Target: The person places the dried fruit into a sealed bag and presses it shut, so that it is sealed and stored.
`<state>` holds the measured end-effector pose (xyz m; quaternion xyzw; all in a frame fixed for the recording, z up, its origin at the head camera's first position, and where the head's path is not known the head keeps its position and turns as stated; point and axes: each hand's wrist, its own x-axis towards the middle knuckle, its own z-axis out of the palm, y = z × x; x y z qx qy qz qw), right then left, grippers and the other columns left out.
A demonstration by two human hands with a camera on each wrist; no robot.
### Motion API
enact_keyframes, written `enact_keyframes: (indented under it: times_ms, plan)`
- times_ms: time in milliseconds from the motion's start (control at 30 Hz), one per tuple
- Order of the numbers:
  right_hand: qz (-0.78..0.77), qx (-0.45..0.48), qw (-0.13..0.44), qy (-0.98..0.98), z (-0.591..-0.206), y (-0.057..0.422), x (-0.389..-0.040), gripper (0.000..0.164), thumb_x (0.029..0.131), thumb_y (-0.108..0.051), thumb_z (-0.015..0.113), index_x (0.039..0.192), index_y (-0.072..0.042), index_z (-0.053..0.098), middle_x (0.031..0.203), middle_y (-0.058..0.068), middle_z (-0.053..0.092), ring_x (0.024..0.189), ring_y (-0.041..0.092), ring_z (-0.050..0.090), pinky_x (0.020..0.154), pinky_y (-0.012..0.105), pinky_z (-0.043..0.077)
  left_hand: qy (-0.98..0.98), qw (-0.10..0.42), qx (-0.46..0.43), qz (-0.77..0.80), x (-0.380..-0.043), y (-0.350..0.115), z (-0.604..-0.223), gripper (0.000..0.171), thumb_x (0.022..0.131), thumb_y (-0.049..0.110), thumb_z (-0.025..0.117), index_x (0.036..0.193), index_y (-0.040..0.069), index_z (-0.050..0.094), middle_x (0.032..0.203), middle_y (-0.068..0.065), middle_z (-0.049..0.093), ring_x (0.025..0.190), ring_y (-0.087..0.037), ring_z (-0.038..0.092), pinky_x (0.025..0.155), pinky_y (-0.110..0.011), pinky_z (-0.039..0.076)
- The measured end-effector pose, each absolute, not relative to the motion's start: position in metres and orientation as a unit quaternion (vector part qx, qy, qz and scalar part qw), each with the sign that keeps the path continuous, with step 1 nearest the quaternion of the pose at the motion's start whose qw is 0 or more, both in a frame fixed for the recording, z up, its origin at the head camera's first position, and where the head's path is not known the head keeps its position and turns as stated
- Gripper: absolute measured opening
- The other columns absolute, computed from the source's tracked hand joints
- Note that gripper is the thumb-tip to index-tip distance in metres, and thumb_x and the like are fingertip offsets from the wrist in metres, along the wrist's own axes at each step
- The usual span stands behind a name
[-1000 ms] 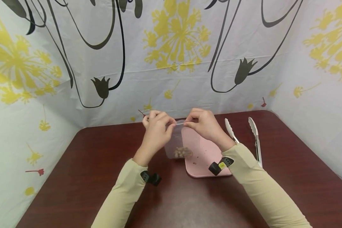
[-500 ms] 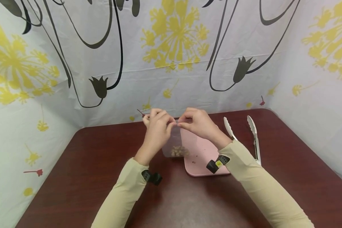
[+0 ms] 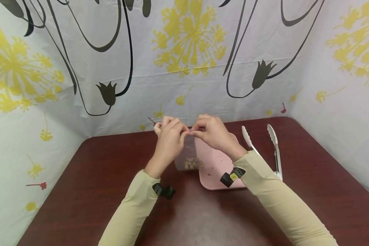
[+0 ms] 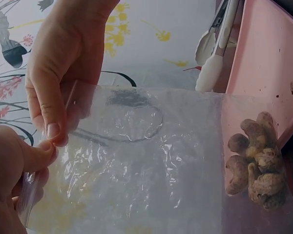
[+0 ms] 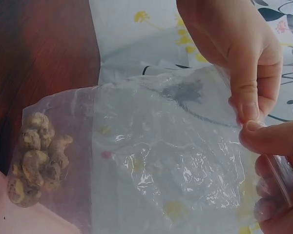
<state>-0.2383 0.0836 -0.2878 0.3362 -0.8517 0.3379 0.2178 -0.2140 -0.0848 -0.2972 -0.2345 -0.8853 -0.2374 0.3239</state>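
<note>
A clear zip bag (image 4: 136, 161) hangs upright from both hands, with several brown curved nuts (image 4: 256, 163), cashew-like, at its bottom. My left hand (image 3: 170, 138) pinches the bag's top edge between thumb and fingers. My right hand (image 3: 213, 133) pinches that same edge, its thumb tip meeting the left one. In the right wrist view the bag (image 5: 151, 161) is stretched flat, and the zip strip runs under the fingers. Whether the zip is sealed cannot be told.
Behind the bag, to the right, lies a pink tray (image 3: 215, 167) with dark crumbs. White-tipped tongs (image 3: 276, 153) lie spread beside it, partly behind the right forearm. The dark red table (image 3: 110, 164) ends at a patterned cloth wall (image 3: 190, 95).
My right hand has slid left along the bag's top edge until its fingertips meet the left hand's. The bag has shifted slightly left; the left hand has hardly moved.
</note>
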Motion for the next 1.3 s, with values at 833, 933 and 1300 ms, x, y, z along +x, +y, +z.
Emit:
enact_keyframes:
  times_ms: [833,933,1300]
  plan:
    - [0.36,0.275,0.183,-0.872,-0.292,0.098,-0.233,0.014,0.075,-0.022,0.08,0.071,-0.017,0.068,0.077,-0.006,0.062,0.067,0.01,0.052,0.062,0.025,0.041,-0.888,0.337,-0.223,-0.22,-0.209,-0.104,-0.296,0.034,0.068,0.036,0.079,0.064,0.011,0.056,0.064,0.001,0.051,0.081,-0.019,0.044,0.088,-0.055,0.024]
    - [0.362,0.276,0.179,-0.872,-0.293,0.101,-0.233,0.007,0.078,-0.022,0.078,0.076,-0.018,0.072,0.078,-0.006,0.063,0.066,0.009,0.05,0.061,0.025,0.04,-0.889,0.339,-0.218,-0.218,-0.21,-0.106,-0.296,0.037,0.066,0.038,0.079,0.063,0.01,0.054,0.063,0.001,0.05,0.08,-0.019,0.044,0.088,-0.054,0.024]
    - [0.349,0.259,0.195,-0.879,-0.29,0.104,-0.235,0.004,0.08,-0.016,0.076,0.083,-0.013,0.076,0.08,-0.002,0.067,0.067,0.011,0.053,0.061,0.025,0.041,-0.876,0.353,-0.226,-0.24,-0.21,-0.119,-0.297,0.018,0.073,0.027,0.077,0.071,0.012,0.068,0.069,0.001,0.063,0.077,-0.018,0.049,0.089,-0.052,0.026]
